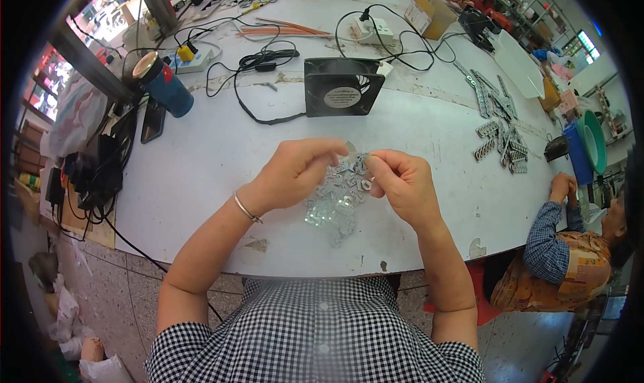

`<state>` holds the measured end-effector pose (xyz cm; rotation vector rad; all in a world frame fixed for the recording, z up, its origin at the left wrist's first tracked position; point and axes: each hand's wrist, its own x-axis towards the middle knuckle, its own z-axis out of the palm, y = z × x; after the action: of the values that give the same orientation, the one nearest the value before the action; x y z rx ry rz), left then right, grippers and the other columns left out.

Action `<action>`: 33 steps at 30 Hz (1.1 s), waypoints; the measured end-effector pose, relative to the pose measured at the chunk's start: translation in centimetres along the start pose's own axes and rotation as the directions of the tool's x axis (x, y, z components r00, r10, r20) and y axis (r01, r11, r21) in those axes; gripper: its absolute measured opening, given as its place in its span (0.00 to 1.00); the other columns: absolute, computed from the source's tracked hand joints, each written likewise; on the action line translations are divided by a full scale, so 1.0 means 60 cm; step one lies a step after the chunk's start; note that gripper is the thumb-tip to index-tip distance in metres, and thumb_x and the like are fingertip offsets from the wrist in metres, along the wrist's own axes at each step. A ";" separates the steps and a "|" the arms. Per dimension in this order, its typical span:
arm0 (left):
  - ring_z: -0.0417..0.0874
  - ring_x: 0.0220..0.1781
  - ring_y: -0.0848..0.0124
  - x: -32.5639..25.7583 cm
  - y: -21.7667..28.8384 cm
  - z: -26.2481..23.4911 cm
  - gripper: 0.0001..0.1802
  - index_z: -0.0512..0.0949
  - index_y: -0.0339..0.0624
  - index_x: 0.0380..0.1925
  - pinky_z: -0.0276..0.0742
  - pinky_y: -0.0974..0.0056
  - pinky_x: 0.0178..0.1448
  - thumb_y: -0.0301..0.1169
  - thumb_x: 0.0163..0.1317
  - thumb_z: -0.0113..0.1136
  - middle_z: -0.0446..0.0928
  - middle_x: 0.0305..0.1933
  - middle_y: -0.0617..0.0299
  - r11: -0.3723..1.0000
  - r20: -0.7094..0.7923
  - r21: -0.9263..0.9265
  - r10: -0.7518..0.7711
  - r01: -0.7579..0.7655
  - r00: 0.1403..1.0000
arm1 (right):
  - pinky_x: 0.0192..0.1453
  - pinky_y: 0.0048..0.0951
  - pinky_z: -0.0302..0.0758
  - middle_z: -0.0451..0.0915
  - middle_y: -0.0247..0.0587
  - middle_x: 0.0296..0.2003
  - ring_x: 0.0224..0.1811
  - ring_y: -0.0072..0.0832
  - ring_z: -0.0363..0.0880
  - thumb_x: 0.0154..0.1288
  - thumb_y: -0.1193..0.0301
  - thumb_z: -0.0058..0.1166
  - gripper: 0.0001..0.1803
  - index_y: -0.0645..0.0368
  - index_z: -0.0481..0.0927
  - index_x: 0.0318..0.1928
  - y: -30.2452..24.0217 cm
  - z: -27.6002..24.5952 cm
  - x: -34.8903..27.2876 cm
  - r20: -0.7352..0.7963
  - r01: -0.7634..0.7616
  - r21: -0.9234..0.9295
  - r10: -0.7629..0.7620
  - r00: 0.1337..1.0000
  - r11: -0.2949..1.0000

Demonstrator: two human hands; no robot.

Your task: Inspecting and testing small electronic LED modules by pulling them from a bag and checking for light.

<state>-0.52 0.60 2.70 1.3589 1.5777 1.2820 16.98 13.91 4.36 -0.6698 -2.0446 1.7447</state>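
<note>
1. So your white worktable (pixel 181 175) fills most of the middle, and its edges bow with the lens. The top's pretty beat up: chipped patches along the near edge, plus a scuffed seam running across the upper half.
2. You've got speckled floor tiles (pixel 127 296) with dark joint lines, lower left and again lower right.
3. Upper left, a thick grey post (pixel 97 61) slants in front of a really bright opening (pixel 100 21), so daylight's pouring in there.
4. Upper right, you've got loaded shelves (pixel 523 11) and a small bright window (pixel 589 44).
5. Red seat (pixel 476 289), lower right, by your table's edge.
</note>
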 end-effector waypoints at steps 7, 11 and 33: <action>0.82 0.29 0.63 -0.002 -0.001 0.011 0.20 0.80 0.38 0.48 0.79 0.64 0.33 0.22 0.53 0.67 0.80 0.31 0.56 0.660 -0.005 0.643 0.511 -0.388 0.860 | 0.28 0.18 0.71 0.81 0.31 0.26 0.24 0.14 0.75 0.71 0.72 0.54 0.10 0.66 0.84 0.43 0.016 0.008 0.004 0.022 0.098 -0.154 -0.095 0.995 0.983; 0.82 0.28 0.61 -0.001 -0.010 0.009 0.20 0.81 0.39 0.46 0.79 0.62 0.32 0.23 0.51 0.69 0.80 0.29 0.57 0.553 0.038 0.719 0.574 -0.421 0.818 | 0.28 0.18 0.71 0.81 0.31 0.26 0.23 0.14 0.75 0.71 0.72 0.54 0.10 0.67 0.84 0.43 0.018 0.012 0.005 0.030 0.129 -0.186 -0.126 0.992 0.974; 0.84 0.27 0.60 0.000 -0.014 0.030 0.12 0.80 0.35 0.37 0.80 0.63 0.30 0.21 0.53 0.68 0.83 0.33 0.52 0.616 -0.130 0.678 0.638 -0.402 0.759 | 0.27 0.17 0.71 0.80 0.30 0.26 0.23 0.13 0.73 0.72 0.71 0.54 0.10 0.66 0.84 0.42 0.010 0.018 0.014 -0.034 0.054 0.000 -0.054 0.998 0.999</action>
<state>0.90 1.06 1.38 2.2548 2.0560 1.4827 15.76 13.61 3.59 -0.6331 -2.0203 1.6925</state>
